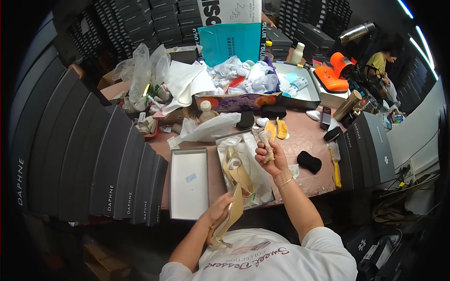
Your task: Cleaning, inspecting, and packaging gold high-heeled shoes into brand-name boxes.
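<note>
My left hand [219,209] is closed around a beige-gold high-heeled shoe [233,211], held near my body with its toe up and its heel down. My right hand [273,159] is raised over the table, its fingers wrapped round a crumpled pale cloth [266,140]. Between and beyond my hands, an open shoebox [268,200] lined with white paper holds another gold shoe [237,175]. The held shoe's toe overlaps the box's near side in this view. Left of it lies a shallow grey-rimmed box lid [189,199] with a small bluish slip inside.
Dark shoeboxes [101,168] stand in rows at the left, with more [370,150] at the right. A purple carton [239,102] of crumpled paper is at the back. A black sponge [309,161] and a yellow-handled brush [336,168] lie at right. Another person [378,63] is far right.
</note>
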Tool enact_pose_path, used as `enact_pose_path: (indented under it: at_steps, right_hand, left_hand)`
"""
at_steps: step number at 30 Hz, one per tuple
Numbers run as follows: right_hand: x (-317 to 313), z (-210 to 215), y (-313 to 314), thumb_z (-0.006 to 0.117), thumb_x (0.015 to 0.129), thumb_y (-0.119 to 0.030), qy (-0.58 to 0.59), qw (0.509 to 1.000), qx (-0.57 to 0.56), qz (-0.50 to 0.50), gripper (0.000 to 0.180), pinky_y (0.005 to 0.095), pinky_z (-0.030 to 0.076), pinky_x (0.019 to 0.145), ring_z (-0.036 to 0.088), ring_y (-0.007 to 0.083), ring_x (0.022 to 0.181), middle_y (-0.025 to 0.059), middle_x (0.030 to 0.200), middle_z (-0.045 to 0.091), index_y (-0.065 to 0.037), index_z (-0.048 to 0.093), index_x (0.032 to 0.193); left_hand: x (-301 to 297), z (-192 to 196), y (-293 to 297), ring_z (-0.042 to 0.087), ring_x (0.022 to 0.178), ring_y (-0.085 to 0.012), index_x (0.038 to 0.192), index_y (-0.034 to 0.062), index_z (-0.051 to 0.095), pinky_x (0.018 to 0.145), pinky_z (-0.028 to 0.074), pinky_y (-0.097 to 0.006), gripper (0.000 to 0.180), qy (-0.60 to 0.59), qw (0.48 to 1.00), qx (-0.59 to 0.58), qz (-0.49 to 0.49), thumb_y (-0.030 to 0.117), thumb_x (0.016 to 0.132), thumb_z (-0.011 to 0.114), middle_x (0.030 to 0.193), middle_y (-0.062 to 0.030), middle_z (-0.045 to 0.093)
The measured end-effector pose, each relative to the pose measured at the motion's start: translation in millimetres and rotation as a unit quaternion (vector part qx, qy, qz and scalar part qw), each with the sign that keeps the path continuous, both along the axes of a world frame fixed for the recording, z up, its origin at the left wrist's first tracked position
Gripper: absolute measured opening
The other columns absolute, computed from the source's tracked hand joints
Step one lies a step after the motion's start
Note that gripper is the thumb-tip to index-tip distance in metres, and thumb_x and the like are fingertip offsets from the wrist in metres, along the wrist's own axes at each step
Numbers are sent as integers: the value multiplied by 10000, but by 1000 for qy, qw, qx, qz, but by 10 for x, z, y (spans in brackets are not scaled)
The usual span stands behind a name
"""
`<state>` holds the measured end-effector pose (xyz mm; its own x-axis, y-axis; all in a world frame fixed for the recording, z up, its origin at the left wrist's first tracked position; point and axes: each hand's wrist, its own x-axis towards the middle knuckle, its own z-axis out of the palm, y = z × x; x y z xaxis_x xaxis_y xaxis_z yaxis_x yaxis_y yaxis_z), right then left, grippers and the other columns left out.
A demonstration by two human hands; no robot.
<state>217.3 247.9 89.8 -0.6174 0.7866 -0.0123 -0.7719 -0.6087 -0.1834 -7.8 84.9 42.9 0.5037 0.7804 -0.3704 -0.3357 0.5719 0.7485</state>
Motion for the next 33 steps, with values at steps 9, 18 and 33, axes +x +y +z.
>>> enact_pose_path:
  at_steps: [9, 18, 33]
  right_hand:
    - [-588, 391, 299, 582, 939, -169, -427, 874, 219, -77, 186, 218, 410, 601, 487, 55, 702, -24, 845, 574, -50, 601, 1081]
    - [-1456, 713, 1082, 571, 934, -147, -351, 903, 244, -52, 244, 307, 498, 800, 625, 148, 902, 65, 1010, 653, -58, 563, 1161]
    - [-869, 41, -1016, 641, 893, -111, -314, 925, 211, 32, 292, 268, 483, 826, 564, 122, 985, 25, 1077, 588, -58, 540, 1162]
  left_hand:
    - [-165, 241, -230, 591, 924, -160, 1266, 5, 474, 824, 475, -281, 480, 25, 1000, -4, -5, 359, 943, 444, 1104, -98, 589]
    - [-572, 427, -48, 647, 856, -293, 1297, -19, 447, 694, 567, -411, 646, -306, 910, -11, 280, 488, 908, 356, 1145, -216, 583]
    - [-221, 922, -337, 647, 798, -266, 1307, -19, 460, 692, 557, -356, 700, -183, 929, 79, 312, 519, 860, 418, 989, -204, 622]
